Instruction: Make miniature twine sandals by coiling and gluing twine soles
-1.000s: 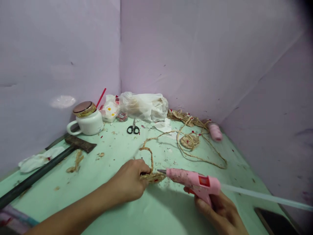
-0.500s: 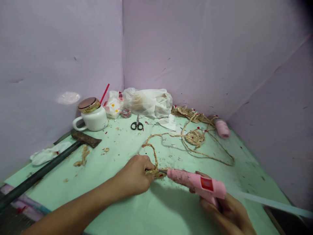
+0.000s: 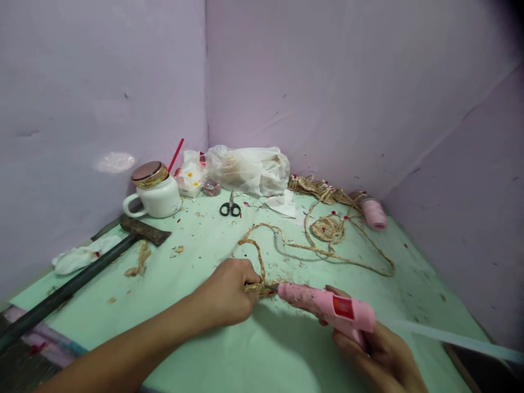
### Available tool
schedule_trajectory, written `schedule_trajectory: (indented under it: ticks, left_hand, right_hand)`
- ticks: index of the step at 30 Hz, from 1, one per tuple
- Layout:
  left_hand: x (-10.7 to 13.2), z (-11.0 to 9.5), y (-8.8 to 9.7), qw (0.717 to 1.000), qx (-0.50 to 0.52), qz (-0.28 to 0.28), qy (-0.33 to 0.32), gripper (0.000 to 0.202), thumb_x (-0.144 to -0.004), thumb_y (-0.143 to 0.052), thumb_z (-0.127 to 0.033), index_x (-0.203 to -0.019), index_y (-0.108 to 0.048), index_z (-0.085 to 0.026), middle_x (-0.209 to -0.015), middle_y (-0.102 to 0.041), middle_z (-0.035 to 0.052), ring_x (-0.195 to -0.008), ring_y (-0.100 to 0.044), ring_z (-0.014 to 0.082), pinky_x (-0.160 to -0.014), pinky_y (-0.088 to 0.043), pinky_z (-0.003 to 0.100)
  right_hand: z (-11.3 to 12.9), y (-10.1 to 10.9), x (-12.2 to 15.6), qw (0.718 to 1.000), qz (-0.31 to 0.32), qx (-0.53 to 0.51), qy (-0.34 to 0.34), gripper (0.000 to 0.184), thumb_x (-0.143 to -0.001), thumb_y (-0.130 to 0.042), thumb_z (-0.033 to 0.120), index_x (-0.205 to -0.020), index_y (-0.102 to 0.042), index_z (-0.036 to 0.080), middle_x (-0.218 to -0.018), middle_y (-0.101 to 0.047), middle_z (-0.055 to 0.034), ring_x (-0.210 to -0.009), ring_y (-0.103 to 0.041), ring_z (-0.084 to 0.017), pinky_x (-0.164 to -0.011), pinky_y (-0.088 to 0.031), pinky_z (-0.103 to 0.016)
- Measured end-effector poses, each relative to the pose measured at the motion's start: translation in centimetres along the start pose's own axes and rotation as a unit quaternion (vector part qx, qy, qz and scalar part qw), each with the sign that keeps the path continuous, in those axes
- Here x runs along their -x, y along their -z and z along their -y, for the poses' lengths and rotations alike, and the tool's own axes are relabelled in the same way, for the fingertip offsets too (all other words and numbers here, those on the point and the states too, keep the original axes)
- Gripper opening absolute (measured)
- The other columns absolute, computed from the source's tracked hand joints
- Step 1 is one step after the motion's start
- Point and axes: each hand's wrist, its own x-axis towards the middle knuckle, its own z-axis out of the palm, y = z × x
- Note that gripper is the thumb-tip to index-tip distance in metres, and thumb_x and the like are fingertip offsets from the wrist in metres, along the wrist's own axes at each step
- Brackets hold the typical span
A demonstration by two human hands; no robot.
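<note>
My left hand (image 3: 231,292) pinches a piece of coiled braided rope (image 3: 262,289) low over the green table. Part of the piece is hidden behind the fingers. From it a strand of braided rope (image 3: 258,251) loops up and runs right across the tabletop. My right hand (image 3: 376,349) is wrapped round the handle of a pink glue gun (image 3: 323,302). The gun's dark nozzle touches or nearly touches the rope piece beside my left fingers. A long translucent glue stick (image 3: 446,334) sticks out of its back end.
A hammer (image 3: 143,232) and a lidded white mug (image 3: 159,199) are at the left. Small scissors (image 3: 230,206), a white plastic bag (image 3: 254,169) and paper scraps (image 3: 282,204) lie toward the wall. At the right are a rope coil (image 3: 325,228) and a pink thread spool (image 3: 374,213).
The glue gun has shifted slightly left, its nozzle further over the rope piece. The rope strand between the piece and the coil has dropped lower on the table. My left hand stays nearly still.
</note>
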Motion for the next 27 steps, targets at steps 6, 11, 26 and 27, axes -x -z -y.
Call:
schedule_trajectory:
  ticks: [6,11,26,27]
  left_hand:
    - [0.0,-0.1,0.0,1.0,-0.002,-0.001,0.001,0.018,-0.064,-0.048,-0.012,-0.049,-0.039,-0.017,-0.061,-0.044,-0.0016,-0.06,-0.044,0.012,-0.054,-0.03,0.024]
    - [0.0,-0.2,0.1,1.0,0.004,0.007,0.004,0.018,-0.065,-0.049,-0.014,-0.049,-0.04,-0.017,-0.061,-0.045,-0.0018,-0.059,-0.044,0.0118,-0.053,-0.03,0.023]
    - [-0.1,-0.4,0.3,1.0,0.005,0.015,0.01,0.016,-0.063,-0.049,-0.013,-0.049,-0.042,-0.017,-0.061,-0.047,-0.0005,-0.061,-0.046,0.0133,-0.057,-0.034,0.023]
    - [0.0,-0.4,0.4,1.0,0.014,0.018,0.013,0.015,-0.062,-0.049,-0.013,-0.049,-0.043,-0.017,-0.061,-0.048,-0.0003,-0.061,-0.046,0.0134,-0.056,-0.034,0.023]
  right_hand:
    - [0.2,-0.2,-0.1,1.0,-0.02,0.005,0.007,0.036,-0.073,-0.062,0.041,-0.103,-0.068,0.023,-0.114,-0.065,-0.01,-0.106,-0.058,-0.033,-0.09,-0.046,-0.042]
    - [0.5,-0.3,-0.1,1.0,-0.013,-0.004,0.009,0.036,-0.074,-0.061,0.04,-0.104,-0.068,0.023,-0.112,-0.066,-0.0096,-0.105,-0.059,-0.032,-0.086,-0.05,-0.037]
    - [1.5,-1.0,0.1,0.999,-0.038,-0.031,-0.018,0.036,-0.073,-0.06,0.045,-0.101,-0.069,0.024,-0.113,-0.065,-0.009,-0.106,-0.057,-0.031,-0.091,-0.046,-0.039]
    - [1.4,-1.0,0.0,0.999,-0.028,-0.023,-0.016,0.036,-0.073,-0.061,0.045,-0.1,-0.069,0.024,-0.114,-0.065,-0.009,-0.105,-0.058,-0.031,-0.09,-0.046,-0.04]
